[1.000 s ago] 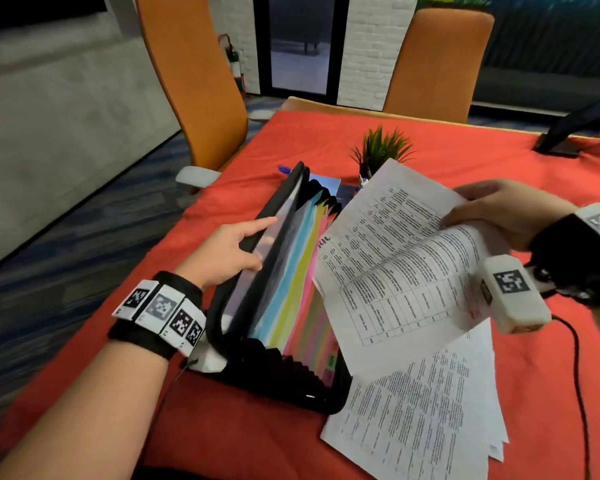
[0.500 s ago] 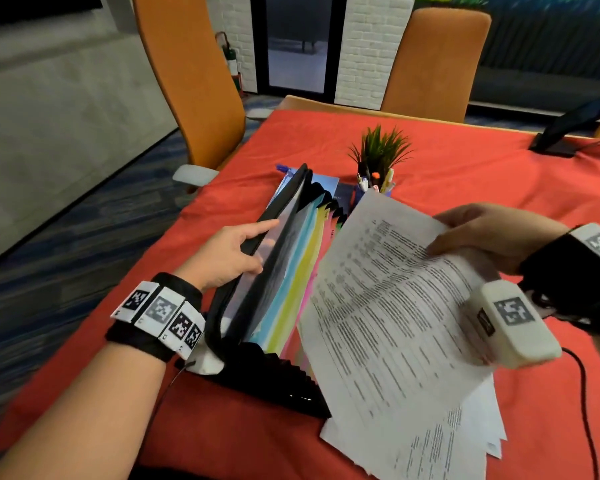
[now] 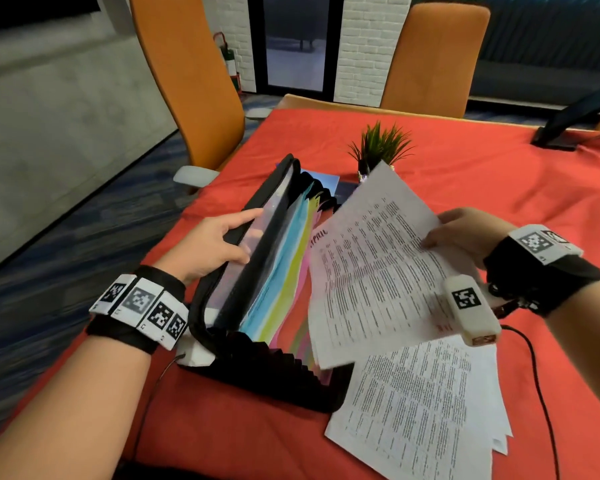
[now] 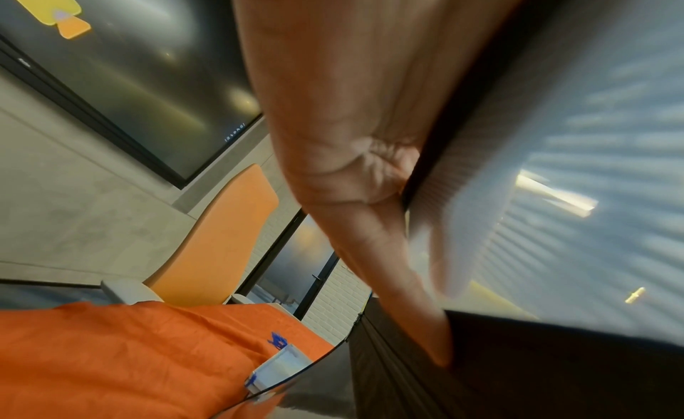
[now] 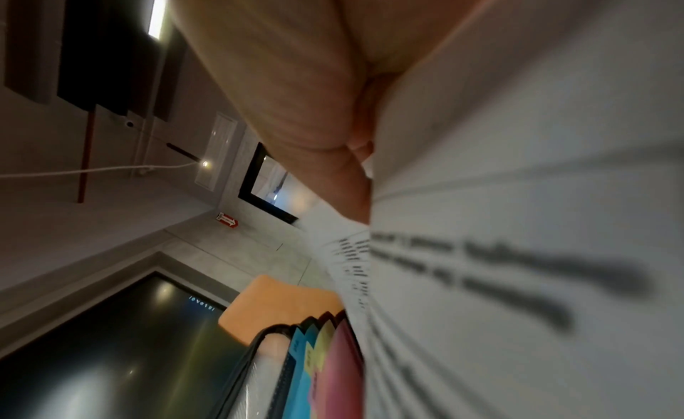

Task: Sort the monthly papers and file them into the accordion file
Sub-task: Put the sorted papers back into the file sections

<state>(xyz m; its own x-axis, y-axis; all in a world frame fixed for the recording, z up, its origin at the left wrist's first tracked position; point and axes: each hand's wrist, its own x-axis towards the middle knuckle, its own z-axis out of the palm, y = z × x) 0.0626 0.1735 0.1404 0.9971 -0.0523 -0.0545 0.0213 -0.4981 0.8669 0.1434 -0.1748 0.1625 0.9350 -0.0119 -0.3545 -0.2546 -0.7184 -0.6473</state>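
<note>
**White April sheet poised at the pink pockets**

Paper first: my right hand (image 3: 465, 233) pinches the printed sheet (image 3: 371, 271) by its right edge, thumb on top, its left edge just over the pink dividers. My left hand (image 3: 212, 242) props the accordion file (image 3: 257, 306) open, fingers curled over the black front flap. I judge the sheet must travel left and down; the file's long axis runs near to far, as does the sheet's. More papers (image 3: 420, 407) lie on the red tabletop (image 3: 499, 174), near right.
</note>
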